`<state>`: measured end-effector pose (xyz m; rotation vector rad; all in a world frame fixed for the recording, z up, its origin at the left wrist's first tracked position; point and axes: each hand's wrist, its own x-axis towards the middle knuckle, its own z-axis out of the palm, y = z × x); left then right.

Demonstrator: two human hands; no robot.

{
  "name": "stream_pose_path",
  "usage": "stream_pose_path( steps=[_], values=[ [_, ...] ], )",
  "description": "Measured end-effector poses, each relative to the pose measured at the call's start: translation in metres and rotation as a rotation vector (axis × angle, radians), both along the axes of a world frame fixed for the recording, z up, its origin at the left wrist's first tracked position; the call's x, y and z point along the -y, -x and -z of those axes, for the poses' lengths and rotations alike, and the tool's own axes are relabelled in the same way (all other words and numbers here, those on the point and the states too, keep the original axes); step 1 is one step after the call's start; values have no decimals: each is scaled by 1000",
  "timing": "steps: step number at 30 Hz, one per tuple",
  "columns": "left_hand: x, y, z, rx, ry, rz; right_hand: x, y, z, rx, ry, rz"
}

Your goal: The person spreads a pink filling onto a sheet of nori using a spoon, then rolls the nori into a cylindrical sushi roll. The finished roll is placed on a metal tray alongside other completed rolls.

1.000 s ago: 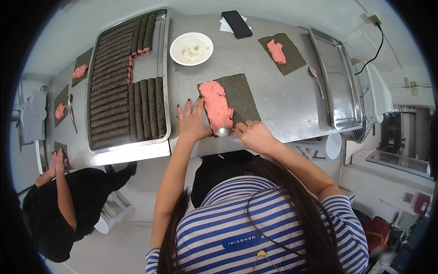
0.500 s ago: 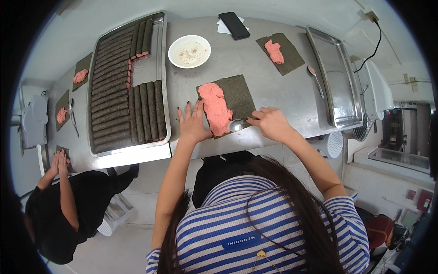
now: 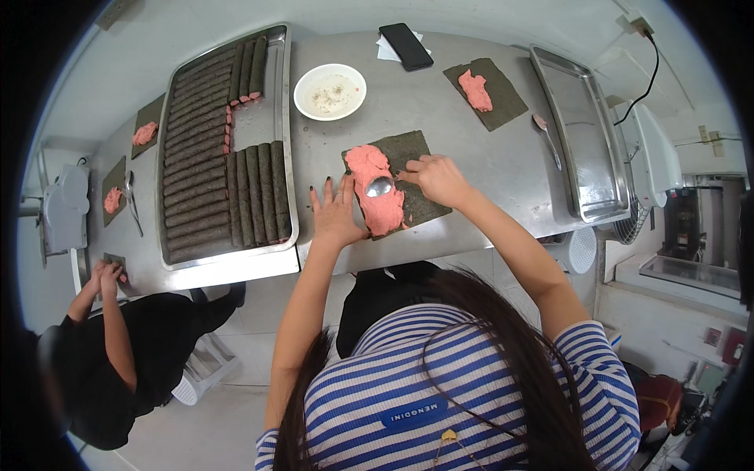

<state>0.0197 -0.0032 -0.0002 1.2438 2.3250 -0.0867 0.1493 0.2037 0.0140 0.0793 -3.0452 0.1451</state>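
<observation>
A dark seaweed sheet (image 3: 425, 192) lies on the steel table in front of me, with pink paste (image 3: 380, 216) spread along its left half. My left hand (image 3: 334, 216) rests flat with fingers spread at the sheet's lower left edge, touching it. My right hand (image 3: 436, 179) grips a metal spoon (image 3: 379, 187), whose bowl lies on the middle of the paste. A white bowl (image 3: 330, 93) of cloudy liquid stands beyond the sheet. To its right, another seaweed sheet (image 3: 507, 107) carries a smaller lump of paste.
A large tray (image 3: 292, 208) of seaweed rolls fills the left; an empty tray (image 3: 577, 133) and spoon (image 3: 547, 141) lie right. A phone (image 3: 406, 47) rests at the back. A co-worker's hands (image 3: 106, 279) work at the far left, near other sheets (image 3: 114, 169).
My right hand and the spoon have moved up from the sheet's bottom edge to the middle of the paste. My left hand stays put. The co-worker's hands have shifted slightly.
</observation>
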Motion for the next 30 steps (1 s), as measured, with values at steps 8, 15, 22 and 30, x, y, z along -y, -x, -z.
stream_pose_path(
  steps=[8,15,22,30],
  values=[
    [2,0,3,4,-45,4,-12,27,3,-22,-8,25],
    [1,0,1,5,-24,-11,-20,48,3,-12,-45,27],
    [-1,-1,1,-1,-11,-9,-22,61,0,18,-43,53],
    [-2,-1,0,-21,15,-3,-21,67,-14,113,8,170]
  ],
)
